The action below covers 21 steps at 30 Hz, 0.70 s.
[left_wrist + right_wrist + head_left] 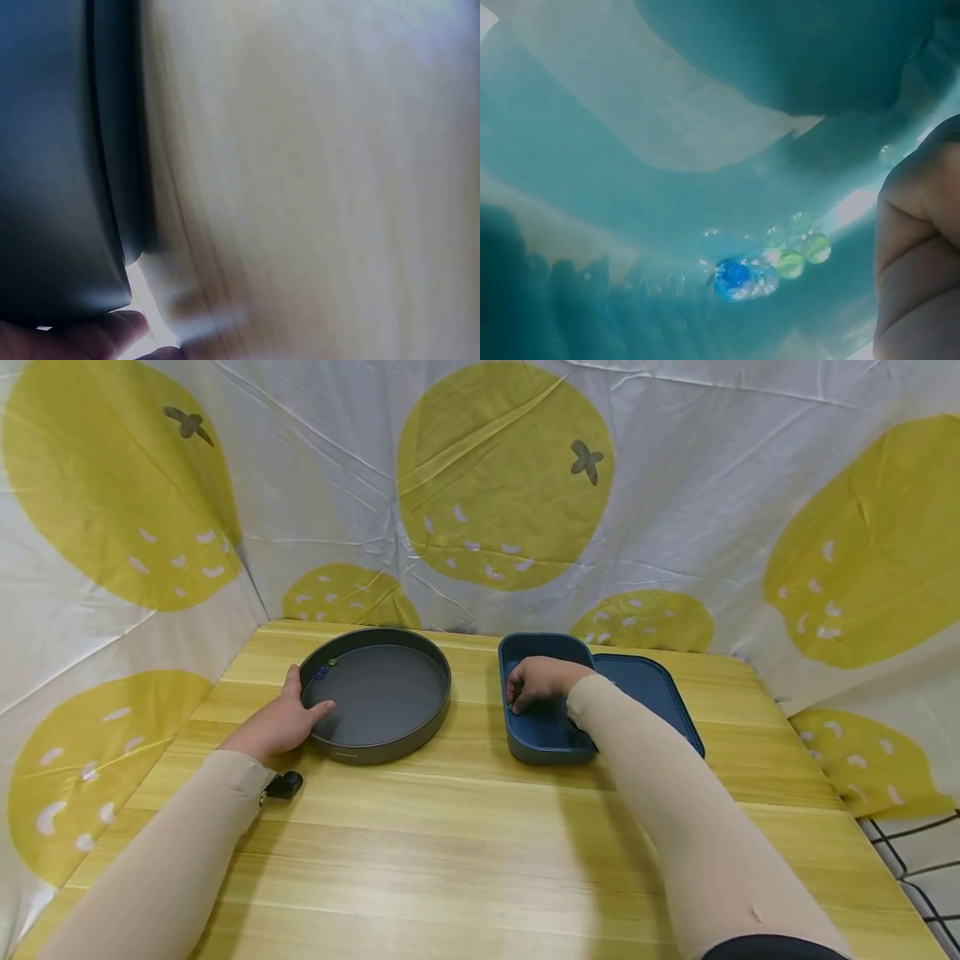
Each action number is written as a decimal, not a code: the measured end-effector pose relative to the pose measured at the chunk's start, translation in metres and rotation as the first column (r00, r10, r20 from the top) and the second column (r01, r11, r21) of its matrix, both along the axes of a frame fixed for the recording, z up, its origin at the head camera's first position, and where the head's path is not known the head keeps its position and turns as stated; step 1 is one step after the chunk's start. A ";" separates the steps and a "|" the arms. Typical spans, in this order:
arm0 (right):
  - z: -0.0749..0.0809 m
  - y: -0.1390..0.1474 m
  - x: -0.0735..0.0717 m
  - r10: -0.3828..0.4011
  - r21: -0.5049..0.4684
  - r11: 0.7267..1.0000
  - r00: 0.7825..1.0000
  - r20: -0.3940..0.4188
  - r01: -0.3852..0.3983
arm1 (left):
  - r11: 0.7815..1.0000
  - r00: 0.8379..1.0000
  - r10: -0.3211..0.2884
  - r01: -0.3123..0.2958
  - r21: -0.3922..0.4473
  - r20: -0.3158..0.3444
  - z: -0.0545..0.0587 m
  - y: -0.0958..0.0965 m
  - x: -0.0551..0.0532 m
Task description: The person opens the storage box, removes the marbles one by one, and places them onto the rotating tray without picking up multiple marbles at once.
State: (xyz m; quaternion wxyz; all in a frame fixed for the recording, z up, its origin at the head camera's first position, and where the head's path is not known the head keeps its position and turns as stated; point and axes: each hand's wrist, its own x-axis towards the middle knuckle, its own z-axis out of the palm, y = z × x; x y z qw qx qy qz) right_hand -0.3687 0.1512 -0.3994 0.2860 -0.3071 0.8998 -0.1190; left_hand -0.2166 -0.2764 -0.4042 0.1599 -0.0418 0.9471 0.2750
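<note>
My left hand [279,717] grips the near left side of a round dark grey pan [397,748], thumb over the rim and fingers outside along the wall. Blue marbles [321,672] and a green marble [332,662] lie inside against its far left wall. My right hand [546,681] reaches down into a deep blue rectangular container [551,753], fingers curled and fingertips near its left wall. In the right wrist view, a blue marble [733,276] and green marbles [816,247] show in the container beside the hand. Whether the hidden fingertips pinch a marble, I cannot tell.
A flat blue lid [648,685] lies right of the container, partly behind the right forearm. The wooden table [450,852] meets a white curtain [322,460] with yellow fruit prints at the back and sides. A black wire rack [918,868] stands at the right edge.
</note>
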 end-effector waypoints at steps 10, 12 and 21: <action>0.028 0.011 0.009 -0.011 -0.094 0.996 1.000 0.007 0.011 | 1.000 1.000 0.006 -0.006 0.011 0.000 -0.002 0.000 -0.001; 0.036 0.012 0.011 -0.020 -0.123 0.992 1.000 0.007 0.020 | 1.000 1.000 0.007 -0.007 0.011 0.001 -0.002 0.000 -0.001; 0.070 -0.010 0.028 -0.003 -0.242 0.970 1.000 0.030 0.011 | 1.000 1.000 0.010 -0.010 0.015 -0.004 -0.001 0.000 -0.001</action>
